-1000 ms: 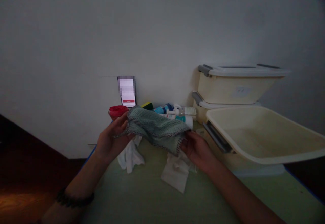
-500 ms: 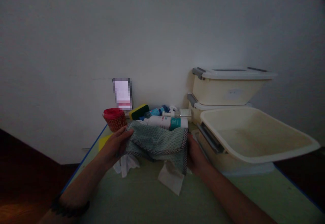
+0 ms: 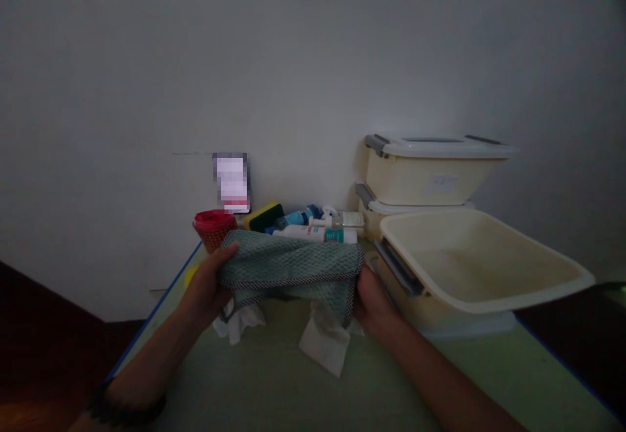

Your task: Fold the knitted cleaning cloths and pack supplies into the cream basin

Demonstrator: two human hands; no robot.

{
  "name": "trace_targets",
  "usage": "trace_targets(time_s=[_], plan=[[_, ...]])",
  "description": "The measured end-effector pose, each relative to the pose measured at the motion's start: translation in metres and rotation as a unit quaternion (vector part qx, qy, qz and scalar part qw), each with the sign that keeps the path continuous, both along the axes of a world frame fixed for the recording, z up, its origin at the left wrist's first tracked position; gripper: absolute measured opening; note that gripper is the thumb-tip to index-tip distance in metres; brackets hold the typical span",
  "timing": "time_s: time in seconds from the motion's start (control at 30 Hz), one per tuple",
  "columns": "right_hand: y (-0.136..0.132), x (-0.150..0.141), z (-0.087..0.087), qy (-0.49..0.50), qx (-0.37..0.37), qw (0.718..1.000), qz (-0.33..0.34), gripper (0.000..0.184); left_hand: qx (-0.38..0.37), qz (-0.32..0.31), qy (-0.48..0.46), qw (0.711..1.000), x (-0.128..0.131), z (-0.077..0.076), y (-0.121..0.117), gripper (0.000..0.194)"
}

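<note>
- Green-grey, bumpy woven cloth (image 3: 293,259) with a black-and-white edge hangs between two bare hands, in the middle of the scene.
- The left hand (image 3: 203,292) pinches its left end, thumb on top, the other fingers mostly hidden.
- The right hand (image 3: 376,305) grips the right edge; its fingertips are behind the cloth, so I cannot tell how hard they press.
- The cloth is in front of a white bottle with a teal label (image 3: 296,230), above the pale green table (image 3: 235,386). I cannot tell if its low corners touch anything.
- Under it, on the near side, show a crumpled white cloth (image 3: 239,324) on the left and a thin white square sheet (image 3: 325,347) on the right.
- A big cream plastic tub (image 3: 489,305) is on the right.
- The cloth looks light, soft and floppy, not slippery, and hard to break. Its two side edges seem best to hold; one hand alone would let it droop.
</note>
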State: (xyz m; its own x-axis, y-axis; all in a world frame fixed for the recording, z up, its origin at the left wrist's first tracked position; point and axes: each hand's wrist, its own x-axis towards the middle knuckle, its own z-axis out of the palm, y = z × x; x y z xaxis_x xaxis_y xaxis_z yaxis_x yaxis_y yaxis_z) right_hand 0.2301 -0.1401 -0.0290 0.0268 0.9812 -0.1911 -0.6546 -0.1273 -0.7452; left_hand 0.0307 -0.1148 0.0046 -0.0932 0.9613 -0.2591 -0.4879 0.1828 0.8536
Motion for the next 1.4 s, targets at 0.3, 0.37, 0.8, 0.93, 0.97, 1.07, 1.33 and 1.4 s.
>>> trace_targets(time_s=[0.3, 0.37, 0.8, 0.93, 0.97, 1.07, 1.33, 1.4], plan=[[-0.001, 0.002, -0.004, -0.104, 0.057, 0.993, 0.002, 0.027, 0.01, -0.008, -0.037, 0.999, -0.006, -0.004, 0.001, 0.014], [-0.001, 0.005, -0.01, -0.164, 0.073, 0.984, -0.007, 0.026, 0.015, -0.019, -0.054, 0.998, -0.005, -0.005, 0.002, 0.011], [-0.014, 0.01, -0.018, -0.507, 0.315, 0.802, 0.008, 0.037, 0.09, -0.179, -0.004, 0.98, -0.004, -0.019, -0.002, 0.01], [-0.013, 0.009, -0.021, -0.519, 0.324, 0.791, 0.013, 0.033, 0.092, -0.198, 0.027, 0.975, -0.003, -0.025, -0.001, 0.011], [-0.013, 0.009, -0.021, -0.519, 0.324, 0.791, 0.011, 0.032, 0.094, -0.201, 0.032, 0.974, -0.002, -0.027, -0.001, 0.011], [-0.012, 0.01, -0.021, -0.513, 0.324, 0.795, 0.004, 0.033, 0.098, -0.205, 0.05, 0.973, -0.001, -0.03, 0.0, 0.014], [-0.014, 0.009, -0.019, -0.446, 0.265, 0.853, -0.047, 0.022, 0.129, -0.13, 0.149, 0.972, 0.001, -0.031, -0.002, 0.034], [-0.015, 0.01, -0.019, -0.41, 0.224, 0.881, -0.07, 0.024, 0.142, -0.115, 0.159, 0.97, 0.001, -0.031, -0.002, 0.036]])
